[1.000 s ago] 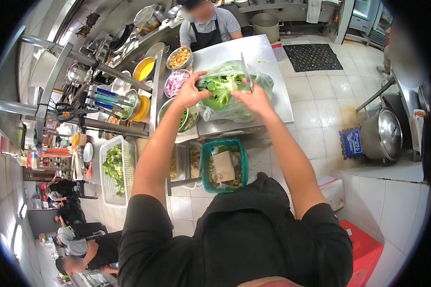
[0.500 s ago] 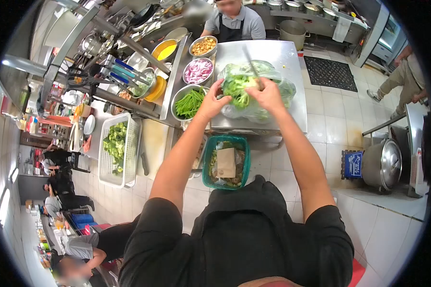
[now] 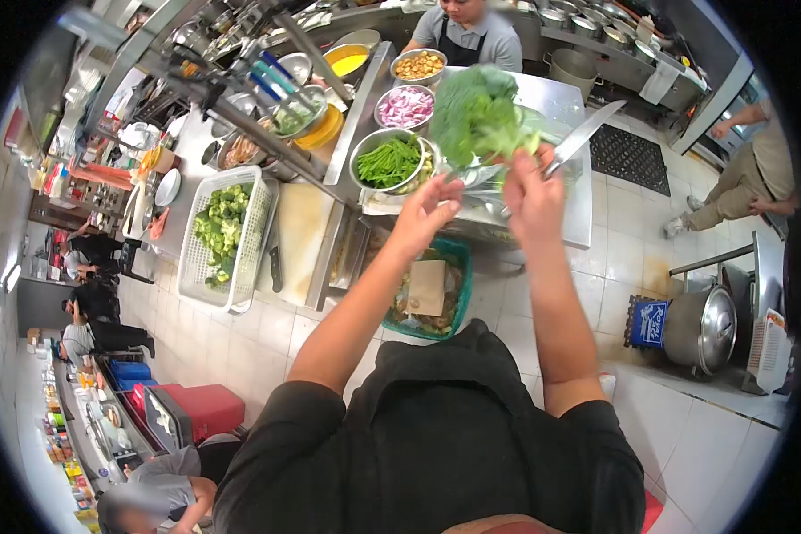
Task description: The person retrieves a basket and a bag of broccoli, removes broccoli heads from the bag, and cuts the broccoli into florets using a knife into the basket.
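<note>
A large green broccoli head [image 3: 476, 111] is raised over the steel table [image 3: 578, 218], its stem end toward my right hand [image 3: 534, 191]. That hand is closed round a knife [image 3: 587, 135], whose blade points up and right, and its fingers meet the stem. My left hand [image 3: 429, 214] is below the leaves at the left, fingers apart, holding nothing visible. Behind the broccoli, a clear plastic bag [image 3: 485, 206] is partly hidden. Bowls of green beans [image 3: 389, 162], chopped onion [image 3: 406, 107] and browned pieces [image 3: 418, 66] stand to the left.
At left are a white basket of broccoli florets [image 3: 187, 258], a cutting board [image 3: 301, 236] and a second knife [image 3: 276, 267]. A green bin [image 3: 454, 325] is below the table. A co-worker [image 3: 472, 36] is across it; another person [image 3: 748, 169] stands at right.
The broccoli has come up off the bag, with my right hand at its stem and the knife swung rightward. My left hand has parted from the broccoli. The view has shifted.
</note>
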{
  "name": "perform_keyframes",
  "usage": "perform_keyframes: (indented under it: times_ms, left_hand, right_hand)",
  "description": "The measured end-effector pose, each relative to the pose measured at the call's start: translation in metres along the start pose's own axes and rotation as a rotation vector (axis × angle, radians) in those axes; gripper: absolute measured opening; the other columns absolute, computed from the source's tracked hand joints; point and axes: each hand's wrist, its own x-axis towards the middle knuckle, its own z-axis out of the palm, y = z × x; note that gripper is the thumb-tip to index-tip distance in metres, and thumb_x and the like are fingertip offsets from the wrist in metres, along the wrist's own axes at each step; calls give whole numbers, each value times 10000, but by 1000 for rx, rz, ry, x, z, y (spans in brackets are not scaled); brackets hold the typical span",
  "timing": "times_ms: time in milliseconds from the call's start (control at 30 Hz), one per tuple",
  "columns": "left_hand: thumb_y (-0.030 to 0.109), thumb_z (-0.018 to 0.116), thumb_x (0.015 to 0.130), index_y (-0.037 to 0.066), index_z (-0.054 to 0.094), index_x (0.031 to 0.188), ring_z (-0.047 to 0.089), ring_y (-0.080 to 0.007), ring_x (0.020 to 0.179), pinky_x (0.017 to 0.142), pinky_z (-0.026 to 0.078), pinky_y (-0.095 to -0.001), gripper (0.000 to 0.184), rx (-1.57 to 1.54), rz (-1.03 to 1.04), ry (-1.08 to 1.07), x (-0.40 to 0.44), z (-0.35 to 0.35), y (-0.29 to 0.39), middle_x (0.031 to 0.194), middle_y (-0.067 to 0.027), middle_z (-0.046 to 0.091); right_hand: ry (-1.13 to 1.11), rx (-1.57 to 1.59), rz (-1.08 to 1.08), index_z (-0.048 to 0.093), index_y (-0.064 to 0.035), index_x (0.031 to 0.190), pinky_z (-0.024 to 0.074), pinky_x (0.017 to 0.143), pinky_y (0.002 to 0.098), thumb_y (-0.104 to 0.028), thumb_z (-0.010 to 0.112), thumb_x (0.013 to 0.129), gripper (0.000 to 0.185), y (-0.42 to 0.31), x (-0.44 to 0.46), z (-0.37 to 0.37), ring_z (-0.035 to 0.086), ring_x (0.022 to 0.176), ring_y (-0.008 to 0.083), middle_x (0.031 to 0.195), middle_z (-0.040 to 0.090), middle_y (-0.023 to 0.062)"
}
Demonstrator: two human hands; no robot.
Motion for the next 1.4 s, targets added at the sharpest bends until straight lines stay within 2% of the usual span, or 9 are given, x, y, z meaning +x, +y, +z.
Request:
perform_keyframes:
  times_ms: [67,200,433,533,667,800,933,1133,1400]
  left_hand:
    - [354,673,945,2,469,1432,561,-236,1229,1038,445,-368,635,-126,-4,-14,-30,-9,9,1371,-126,578]
    - [308,662,961,9,537,1343,597,-200,1161,1006,465,-365,501,-351,-40,175,-97,-48,21,1287,-90,625]
    - [261,637,971,29,609,1240,645,-199,1055,933,490,-361,356,-465,10,433,-223,-178,53,1163,-82,681]
    - [235,621,971,33,608,1247,656,-230,1053,891,501,-369,342,-445,85,555,-265,-233,59,1163,-90,692]
    - [226,622,967,22,598,1246,674,-246,972,833,513,-366,346,-417,132,654,-312,-296,86,1126,-106,703]
    - [231,633,957,19,600,1211,678,-238,889,777,516,-353,333,-317,160,801,-347,-345,83,1080,-108,707]
    - [263,604,968,24,629,1127,643,-182,799,709,486,-315,288,-304,130,903,-356,-370,80,1011,-109,705]
    - [299,554,990,25,634,1105,616,-164,754,664,470,-305,308,-278,31,945,-345,-413,64,945,-100,705]
    - [249,582,987,40,624,1099,666,-183,779,604,490,-298,241,-305,19,1098,-342,-459,67,968,-89,706]
  right_hand:
    - [11,119,146,501,-135,1069,272,386,202,-115,676,952,212,40,-41,26,391,465,20,628,459,-75]
    - [-119,184,231,518,-97,1090,287,407,194,-161,668,975,200,120,-118,83,415,501,14,740,535,-60]
    - [-338,-273,315,581,-46,1174,361,549,184,-215,702,970,291,213,-194,186,481,659,6,824,616,-36]
    - [-460,-379,300,568,-66,1225,325,480,182,-249,618,1017,281,245,-230,232,434,587,3,754,566,-43]
    - [-571,-472,327,553,1,1291,396,594,218,-265,556,1046,361,266,-253,260,486,672,45,768,580,-13]
    - [-688,-614,320,589,-3,1257,406,605,227,-128,520,1014,283,289,-242,263,485,671,52,737,546,-19]
    - [-697,-620,255,619,16,1219,443,574,262,-92,536,988,268,310,-232,278,523,613,84,717,574,12]
    - [-897,-653,226,608,-5,1311,478,597,274,-111,567,990,341,354,-201,295,578,629,93,741,634,68]
    - [-819,-691,301,610,-4,1312,480,681,247,-102,532,1023,315,386,-133,306,578,709,80,742,604,2]
